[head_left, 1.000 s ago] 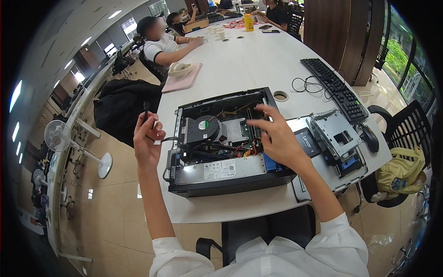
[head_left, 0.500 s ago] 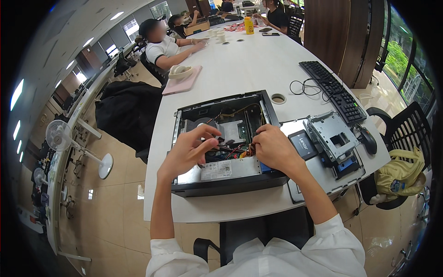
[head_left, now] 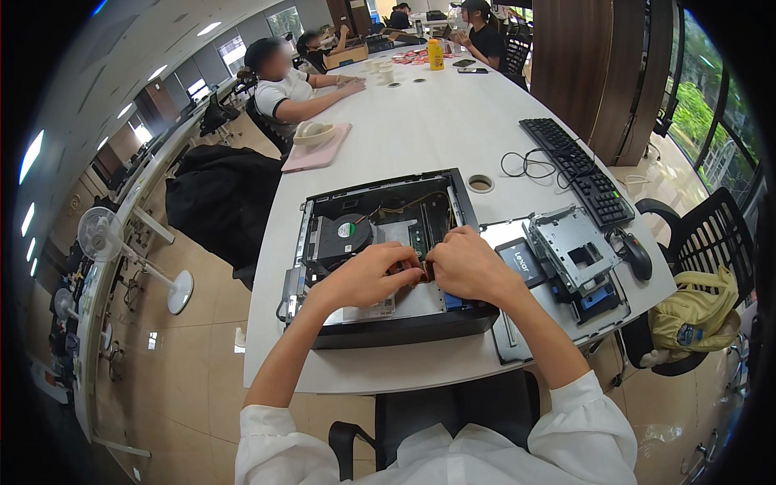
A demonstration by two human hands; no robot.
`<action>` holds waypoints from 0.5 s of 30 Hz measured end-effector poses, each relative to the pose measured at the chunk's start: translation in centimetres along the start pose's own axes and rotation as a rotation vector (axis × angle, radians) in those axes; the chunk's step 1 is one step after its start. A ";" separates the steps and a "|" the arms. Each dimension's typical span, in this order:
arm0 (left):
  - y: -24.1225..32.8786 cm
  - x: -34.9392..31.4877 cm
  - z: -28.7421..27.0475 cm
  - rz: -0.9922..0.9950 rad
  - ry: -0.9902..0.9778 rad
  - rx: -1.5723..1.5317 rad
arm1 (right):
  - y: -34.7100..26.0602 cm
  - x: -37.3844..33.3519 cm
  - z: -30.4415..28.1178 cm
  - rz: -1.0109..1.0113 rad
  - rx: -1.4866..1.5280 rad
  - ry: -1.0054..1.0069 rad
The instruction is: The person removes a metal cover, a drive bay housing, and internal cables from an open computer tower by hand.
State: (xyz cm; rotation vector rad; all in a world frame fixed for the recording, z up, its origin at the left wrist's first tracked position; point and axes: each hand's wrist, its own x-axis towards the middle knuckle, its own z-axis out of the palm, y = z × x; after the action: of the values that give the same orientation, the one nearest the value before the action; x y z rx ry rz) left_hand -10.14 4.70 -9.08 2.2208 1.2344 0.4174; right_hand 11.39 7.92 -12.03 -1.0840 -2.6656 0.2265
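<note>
An opened black desktop computer case point(head_left: 404, 330) lies flat in front of me, its inside facing up. Within it a round black fan point(head_left: 343, 236) with a green-centred hub sits on the left, and thin yellowish wires point(head_left: 420, 200) run along the far side. My left hand point(head_left: 364, 279) is over the middle of the case, thumb and fingers pinched together. Close beside it, my right hand point(head_left: 473, 265) has its fingers curled in, the fingertips almost meeting the left ones. Reddish-brown bits, perhaps wires, show between the fingertips; what each hand grips is hidden.
Right of the case lie a metal drive bracket point(head_left: 570, 249), a black boxed drive point(head_left: 521, 260), a side panel point(head_left: 511, 339), a mouse point(head_left: 633, 255) and a keyboard point(head_left: 578, 171). A tape roll point(head_left: 481, 184) sits beyond the case; a pink laptop point(head_left: 319, 153) is farther left. Other people sit around the table.
My left hand has moved right and down into the case, from spread fingers to a pinch beside my right hand. The fan is now uncovered. The view has shifted slightly.
</note>
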 end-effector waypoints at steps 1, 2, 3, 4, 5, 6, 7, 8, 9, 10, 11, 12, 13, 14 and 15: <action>-0.1 0.3 -0.3 -0.005 -0.025 0.024 | 0.2 -0.1 0.0 0.003 -0.007 0.001; -0.2 0.7 -0.7 -0.011 -0.048 0.048 | 0.2 -0.1 0.1 -0.023 -0.022 0.002; -0.5 1.2 -0.9 -0.034 -0.061 0.040 | 0.2 -0.1 0.1 -0.048 -0.036 0.002; -0.5 1.5 -1.2 -0.027 -0.057 0.039 | 0.0 -0.2 0.1 -0.046 -0.044 0.003; -0.2 1.8 -1.6 -0.068 -0.089 0.028 | -0.4 -0.3 0.0 -0.044 0.010 0.038; -0.1 2.2 -1.8 -0.107 -0.122 0.016 | -0.7 -0.5 0.0 -0.040 0.063 0.073; -0.3 2.7 -2.0 -0.132 -0.158 -0.008 | -0.8 -0.6 -0.1 -0.035 0.065 0.091; -0.5 3.1 -2.3 -0.125 -0.155 -0.010 | -0.9 -0.6 -0.1 -0.034 0.058 0.091; -0.7 3.7 -2.5 -0.133 -0.244 -0.019 | -1.0 -0.7 -0.1 -0.039 0.066 0.101; -1.1 4.2 -2.6 -0.140 -0.334 -0.027 | -1.0 -0.7 -0.1 -0.044 0.072 0.111; -1.4 4.7 -2.7 -0.165 -0.420 -0.077 | -1.1 -0.6 -0.3 -0.053 0.059 0.075; -1.7 4.9 -2.9 -0.162 -0.415 -0.076 | -1.3 -0.5 -0.5 -0.056 0.054 0.077; -1.9 5.2 -3.2 -0.226 -0.478 -0.045 | -1.7 -0.4 -0.9 -0.057 0.053 0.029; -1.7 5.7 -3.2 -0.281 -0.543 -0.015 | -1.7 -0.5 -1.3 -0.049 0.046 -0.020; -1.2 5.9 -3.3 -0.279 -0.536 0.004 | -1.3 -0.4 -0.6 -0.064 0.070 0.012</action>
State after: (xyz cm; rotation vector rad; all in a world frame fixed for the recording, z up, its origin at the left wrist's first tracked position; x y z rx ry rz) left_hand -9.53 11.24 -7.19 1.9377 1.2096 -0.2752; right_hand 11.05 6.74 -11.21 -0.9750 -2.6560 0.2979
